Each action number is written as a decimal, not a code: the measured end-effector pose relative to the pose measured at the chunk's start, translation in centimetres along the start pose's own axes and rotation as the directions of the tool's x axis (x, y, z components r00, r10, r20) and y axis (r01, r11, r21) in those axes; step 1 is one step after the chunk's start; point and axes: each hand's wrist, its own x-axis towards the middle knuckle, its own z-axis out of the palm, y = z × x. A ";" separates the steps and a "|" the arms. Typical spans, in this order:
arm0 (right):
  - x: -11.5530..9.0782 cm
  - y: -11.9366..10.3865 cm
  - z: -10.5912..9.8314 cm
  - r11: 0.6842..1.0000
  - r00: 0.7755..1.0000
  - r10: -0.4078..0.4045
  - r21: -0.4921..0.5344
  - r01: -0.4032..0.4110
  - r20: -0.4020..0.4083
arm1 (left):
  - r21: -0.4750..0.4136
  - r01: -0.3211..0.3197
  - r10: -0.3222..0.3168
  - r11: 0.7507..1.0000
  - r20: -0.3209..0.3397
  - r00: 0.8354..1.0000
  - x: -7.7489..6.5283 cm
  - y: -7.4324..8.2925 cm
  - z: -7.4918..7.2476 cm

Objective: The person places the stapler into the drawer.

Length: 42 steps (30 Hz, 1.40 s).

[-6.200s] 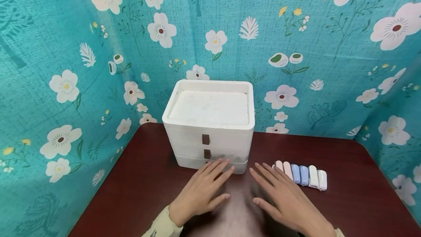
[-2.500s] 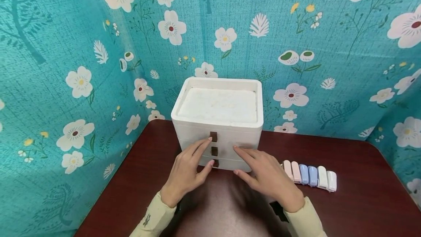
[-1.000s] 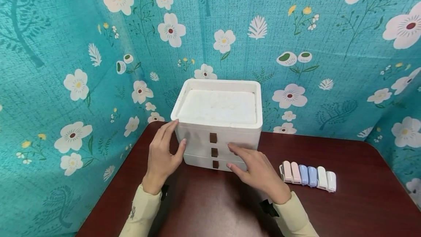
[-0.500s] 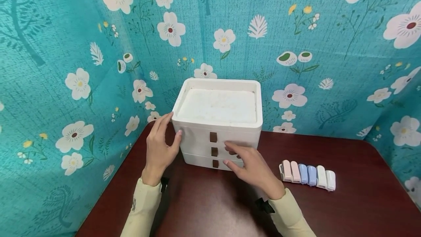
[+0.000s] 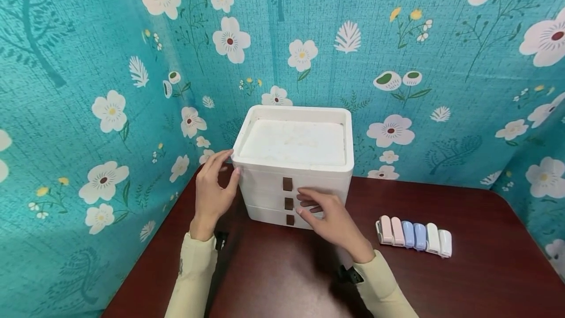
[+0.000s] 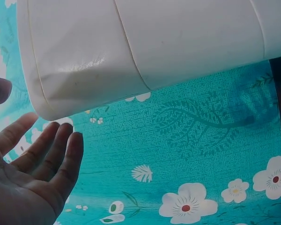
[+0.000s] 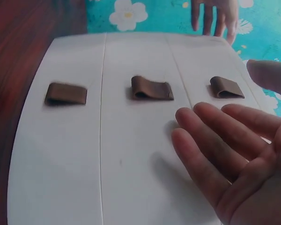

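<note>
A white drawer box (image 5: 265, 185) with a shallow recessed top stands on the table. Three brown pull tabs (image 7: 152, 88) run down its front, one per drawer, and all drawers look closed. My left hand (image 5: 212, 193) is at the box's upper left front corner, its fingertips right by the rim, fingers relaxed and holding nothing. In front of the drawers is my right hand (image 5: 324, 212), fingers loosely bent and spread. Its fingertips are just right of the upper and middle tabs, and the right wrist view shows nothing in its palm.
On the table's right side lies a row of several small stapler-like items (image 5: 413, 236) in pink, blue and white. The dark red table (image 5: 476, 269) meets a teal floral cloth (image 5: 326, 77) behind and at the left.
My left hand has gone from the pull tabs out to the box's left corner. My right hand has shifted slightly left toward the tabs. Box and small items stay put.
</note>
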 end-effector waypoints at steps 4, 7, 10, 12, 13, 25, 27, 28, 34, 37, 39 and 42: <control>0.1 -0.1 0.4 0.998 1.000 0.011 0.059 -0.009 -0.026 | -0.042 0.027 -0.026 0.999 0.022 0.999 0.2 -0.4 0.0; 0.3 -0.1 0.8 0.998 0.999 0.005 0.067 -0.002 -0.038 | -0.074 0.053 -0.051 0.996 0.029 0.998 0.3 -0.6 0.0; 0.4 -0.2 1.2 0.997 0.999 0.004 0.080 -0.001 -0.041 | -0.102 0.071 -0.068 0.992 0.026 0.997 0.5 -0.8 0.0; 0.6 -0.2 1.4 0.996 0.999 0.008 0.090 -0.004 -0.047 | -0.120 0.082 -0.079 0.989 0.026 0.996 0.6 -0.9 0.1; 0.6 -0.2 1.5 0.995 0.999 0.011 0.096 -0.006 -0.052 | -0.133 0.088 -0.085 0.987 0.027 0.996 0.7 -0.9 0.2; 1.3 -0.8 2.5 0.990 0.986 0.077 0.127 -0.058 -0.151 | -0.249 0.175 -0.171 0.953 0.038 0.984 1.2 -0.9 0.4; 1.3 -1.0 2.6 0.987 0.982 0.096 0.141 -0.073 -0.163 | -0.250 0.188 -0.183 0.950 0.042 0.982 1.1 -1.0 0.4; 1.3 -1.0 2.7 0.985 0.980 0.103 0.151 -0.077 -0.171 | -0.252 0.194 -0.188 0.948 0.045 0.981 1.1 -1.0 0.4; 1.6 -1.2 3.4 0.956 0.953 0.206 0.252 -0.148 -0.221 | -0.309 0.227 -0.219 0.923 0.061 0.974 1.0 -1.2 0.4; 1.6 -1.3 3.8 0.918 0.929 0.288 0.343 -0.199 -0.231 | -0.335 0.242 -0.234 0.911 0.065 0.970 0.9 -1.3 0.5; 1.7 -1.3 4.0 0.891 0.917 0.320 0.403 -0.207 -0.237 | -0.335 0.250 -0.241 0.909 0.068 0.968 0.9 -1.3 0.4; 1.8 -1.6 4.4 0.857 0.905 0.345 0.476 -0.196 -0.248 | -0.331 0.257 -0.246 0.908 0.074 0.966 1.0 -1.3 0.4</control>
